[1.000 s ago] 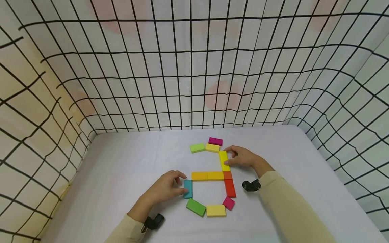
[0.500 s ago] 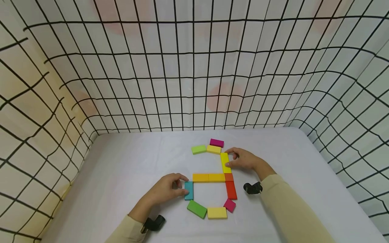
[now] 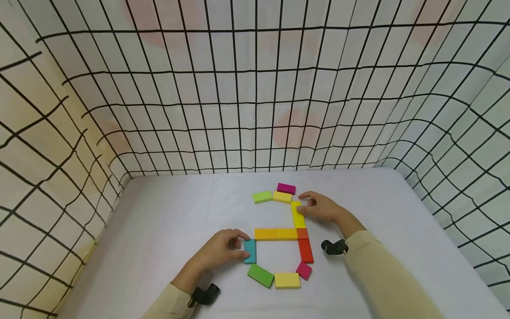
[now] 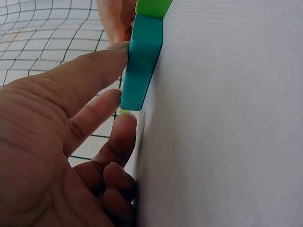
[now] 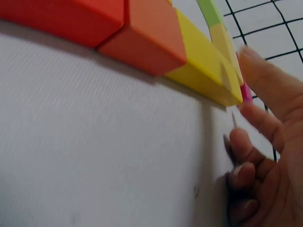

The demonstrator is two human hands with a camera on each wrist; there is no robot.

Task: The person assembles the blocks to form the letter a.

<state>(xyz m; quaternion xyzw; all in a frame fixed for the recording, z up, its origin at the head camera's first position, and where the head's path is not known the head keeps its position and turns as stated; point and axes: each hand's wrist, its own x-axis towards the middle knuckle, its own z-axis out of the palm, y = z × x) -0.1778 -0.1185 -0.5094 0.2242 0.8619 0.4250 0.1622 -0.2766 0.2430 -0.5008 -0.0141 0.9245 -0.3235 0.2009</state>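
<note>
Toy blocks lie flat on the white table in a figure of a closed loop with a hooked upper arm. My left hand (image 3: 219, 251) pinches the teal block (image 3: 250, 251) at the loop's left side, thumb on its side and index finger near its far end. In the left wrist view that teal block (image 4: 143, 61) touches a green block (image 4: 152, 7). My right hand (image 3: 322, 208) is beside the bright yellow block (image 3: 298, 215); its thumb hovers over the block and its index finger extends past the far end. In the right wrist view the right thumb (image 5: 267, 75) appears apart from it.
Orange-yellow blocks (image 3: 276, 234), an orange block (image 3: 303, 233), a red block (image 3: 306, 250), a magenta block (image 3: 304, 270), a pale yellow block (image 3: 287, 280) and a green block (image 3: 260, 275) form the loop. A light green block (image 3: 262, 197) lies farther back. Black wire mesh (image 3: 255, 104) encloses the table.
My right thumb has come off the side of the bright yellow block and moved up toward its far end. The left hand stays at the teal block. The view has shifted slightly.
</note>
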